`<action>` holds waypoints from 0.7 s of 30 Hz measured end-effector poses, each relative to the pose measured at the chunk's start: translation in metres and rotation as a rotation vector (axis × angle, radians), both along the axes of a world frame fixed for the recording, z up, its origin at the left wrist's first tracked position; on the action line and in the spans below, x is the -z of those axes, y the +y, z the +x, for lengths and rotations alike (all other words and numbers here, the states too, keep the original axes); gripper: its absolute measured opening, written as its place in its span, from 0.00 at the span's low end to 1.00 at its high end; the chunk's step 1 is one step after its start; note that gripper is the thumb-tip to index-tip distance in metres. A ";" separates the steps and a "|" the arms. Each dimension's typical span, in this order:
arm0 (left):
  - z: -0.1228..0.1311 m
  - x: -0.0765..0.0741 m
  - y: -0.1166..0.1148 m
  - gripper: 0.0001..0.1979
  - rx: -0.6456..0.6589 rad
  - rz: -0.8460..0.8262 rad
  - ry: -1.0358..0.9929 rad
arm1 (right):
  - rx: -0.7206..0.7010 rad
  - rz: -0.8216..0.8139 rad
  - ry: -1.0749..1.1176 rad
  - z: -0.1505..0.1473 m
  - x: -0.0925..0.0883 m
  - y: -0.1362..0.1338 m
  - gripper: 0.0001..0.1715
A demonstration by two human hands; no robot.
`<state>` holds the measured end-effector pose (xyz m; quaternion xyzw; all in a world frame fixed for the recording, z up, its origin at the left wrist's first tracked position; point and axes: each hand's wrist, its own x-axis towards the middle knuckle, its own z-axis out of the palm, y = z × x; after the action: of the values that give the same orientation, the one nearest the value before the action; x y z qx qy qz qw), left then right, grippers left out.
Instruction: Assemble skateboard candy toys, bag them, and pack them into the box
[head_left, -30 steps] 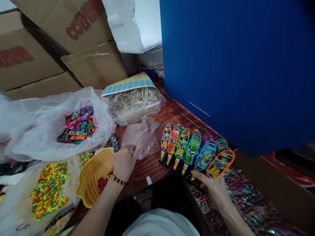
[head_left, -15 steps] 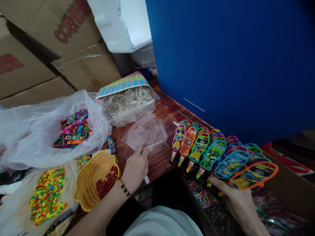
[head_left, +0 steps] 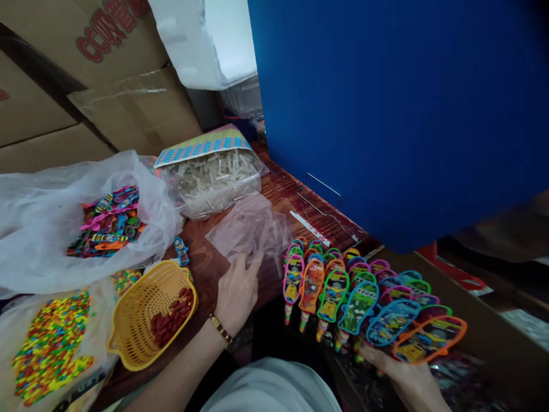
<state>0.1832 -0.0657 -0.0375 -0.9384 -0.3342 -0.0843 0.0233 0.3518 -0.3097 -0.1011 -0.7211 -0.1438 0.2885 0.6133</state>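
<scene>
My left hand (head_left: 237, 292) rests on the wooden table (head_left: 283, 191), fingers stretched toward a pile of clear pink plastic bags (head_left: 253, 229) and touching its near edge. My right hand (head_left: 403, 377) at the lower right grips a black rack (head_left: 338, 335) from below. The rack carries rows of colourful skateboard-shaped candy toys (head_left: 364, 297). It is lifted off the table edge, over a box of wrapped toys (head_left: 463, 389).
A yellow basket (head_left: 146, 317) with red candies sits left of my left hand, beside a bag of mixed candies (head_left: 51, 343). A white bag of toy boards (head_left: 107, 223), a tub of sticks (head_left: 214, 171), cardboard boxes (head_left: 128, 109) and a blue panel (head_left: 386, 109) surround the table.
My right hand has carried the rack of toys off the table, rightward and toward me. My left hand slid forward onto the pile of plastic bags.
</scene>
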 end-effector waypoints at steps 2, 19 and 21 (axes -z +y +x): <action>0.006 0.000 0.002 0.33 0.005 -0.007 0.036 | -0.060 -0.019 0.023 -0.003 -0.001 0.002 0.15; 0.007 -0.015 0.011 0.44 0.108 -0.073 0.039 | -0.333 -0.073 0.009 0.019 -0.017 0.040 0.17; 0.005 -0.017 0.012 0.45 0.117 -0.073 0.037 | -0.330 -0.074 -0.021 0.020 -0.028 0.044 0.19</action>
<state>0.1877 -0.0539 -0.0209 -0.9580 -0.2810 -0.0558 -0.0097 0.3722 -0.2661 -0.0731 -0.7126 -0.2561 0.3829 0.5292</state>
